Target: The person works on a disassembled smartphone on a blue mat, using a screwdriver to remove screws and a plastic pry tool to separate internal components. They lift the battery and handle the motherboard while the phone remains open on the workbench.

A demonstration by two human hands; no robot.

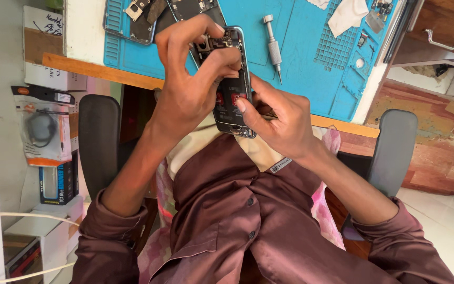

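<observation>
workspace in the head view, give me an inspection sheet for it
surface: blue work mat on a pale desk with a wooden front edge.
job's things: opened phone, back off, circuit parts showing, held over the person's lap.
clutter: screwdriver lying on the mat; a second opened phone at the mat's top left; white cloth; small parts at the top right.
grips: left hand pinches at the phone's upper end; right hand grips its lower side.
cables: white cable at the lower left; a coiled black cable in a bag.
surroundings: chair armrests, boxes at the left, wooden drawer.
</observation>
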